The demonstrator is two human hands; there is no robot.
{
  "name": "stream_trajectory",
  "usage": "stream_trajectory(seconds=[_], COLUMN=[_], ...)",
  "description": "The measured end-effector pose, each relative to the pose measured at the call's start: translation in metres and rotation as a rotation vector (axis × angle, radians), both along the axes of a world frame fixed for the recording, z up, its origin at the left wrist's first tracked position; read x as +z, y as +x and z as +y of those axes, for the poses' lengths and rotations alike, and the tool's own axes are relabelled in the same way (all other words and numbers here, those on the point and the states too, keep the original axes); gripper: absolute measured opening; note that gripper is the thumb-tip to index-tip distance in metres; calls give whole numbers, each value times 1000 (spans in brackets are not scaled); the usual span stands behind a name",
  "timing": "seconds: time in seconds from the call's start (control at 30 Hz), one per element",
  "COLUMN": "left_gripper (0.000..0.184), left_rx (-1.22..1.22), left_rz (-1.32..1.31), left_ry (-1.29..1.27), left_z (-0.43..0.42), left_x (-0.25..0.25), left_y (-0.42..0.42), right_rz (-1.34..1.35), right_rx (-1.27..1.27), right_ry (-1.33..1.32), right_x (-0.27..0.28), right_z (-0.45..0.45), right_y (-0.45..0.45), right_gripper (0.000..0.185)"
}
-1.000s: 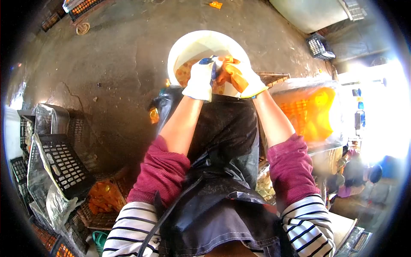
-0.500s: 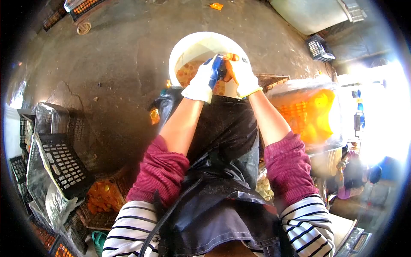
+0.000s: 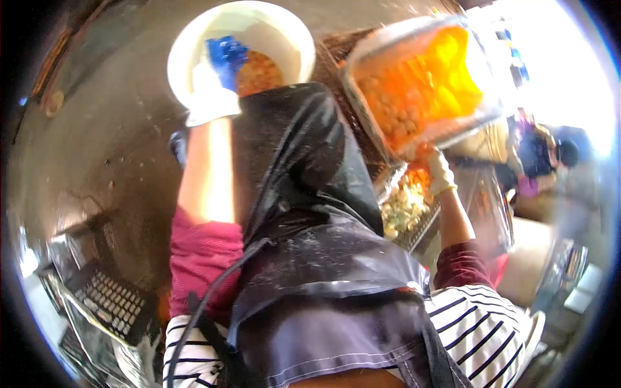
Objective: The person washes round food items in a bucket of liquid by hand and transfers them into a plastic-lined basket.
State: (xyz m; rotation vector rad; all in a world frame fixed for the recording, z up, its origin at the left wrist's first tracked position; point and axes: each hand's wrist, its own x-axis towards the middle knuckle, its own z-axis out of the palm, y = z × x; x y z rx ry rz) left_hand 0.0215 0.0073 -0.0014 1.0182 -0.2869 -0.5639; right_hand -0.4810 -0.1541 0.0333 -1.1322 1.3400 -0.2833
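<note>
One left hand [image 3: 221,72], in a white glove with blue fingers, is at the big round white tub [image 3: 289,42]. Its fingers look bent, but I cannot tell if they hold anything. Wet-looking orange-brown bits [image 3: 260,74] lie in the tub, just right of that hand.

The right hand [image 3: 440,171], in a white glove, is down by the near corner of a wide box lined with clear plastic [image 3: 375,48]. Pale, lumpy pieces [image 3: 402,210] sit just below it. It is blurry, so I cannot tell if it grips one.

The step seems to be reaching for a piece. The next move calls for a soft, sure pinch.
</note>
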Motion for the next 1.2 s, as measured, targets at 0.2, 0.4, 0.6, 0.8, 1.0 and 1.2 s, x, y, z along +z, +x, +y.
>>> stream_trajectory(seconds=[0.2, 0.4, 0.6, 0.8, 1.0, 1.2], left_gripper=[43, 47, 45, 47, 46, 42], left_rx=[-271, -327, -311, -443, -330, -501], left_rz=[17, 58, -413, -323, 163, 182], left_ry=[-178, 42, 355, 325, 239, -101], left_z=[-19, -4, 3, -1, -1, -3], left_x=[-89, -57, -58, -54, 3, -46], left_y=[51, 34, 39, 39, 2, 29], right_rz=[849, 798, 1277, 1351, 1027, 1045], right_rx=[107, 517, 847, 782, 862, 1247], right_ry=[-543, -751, -903, -783, -140, -715], right_x=[28, -4, -140, -189, -122, -58], right_z=[46, -1, -90, -107, -101, -84], right_y=[-15, 70, 73, 63, 89, 114], right_gripper=[21, 19, 28, 30, 34, 33])
